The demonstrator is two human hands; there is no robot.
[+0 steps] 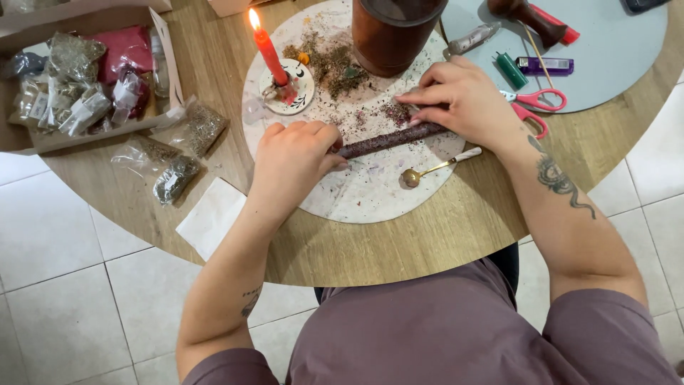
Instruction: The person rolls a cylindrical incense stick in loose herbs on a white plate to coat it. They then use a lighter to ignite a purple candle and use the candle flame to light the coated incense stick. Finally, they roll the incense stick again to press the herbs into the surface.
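A long dark candle [390, 140] coated in reddish herb flakes lies across a round white board [370, 189]. My left hand [293, 158] is closed around its left end. Over its right end rests my right hand [459, 96], fingers flat and pressing down on it. Loose dried herbs [335, 64] and reddish flakes are scattered on the board above the candle. A small gold spoon [427, 171] with a white handle lies just below it.
A lit red candle [269, 53] stands in a small white holder at the board's upper left. A brown jar [392, 32] stands behind. Red scissors [534, 107], lighters and a grey mat sit right; herb bags [167, 153] and a cardboard box [85, 78] left.
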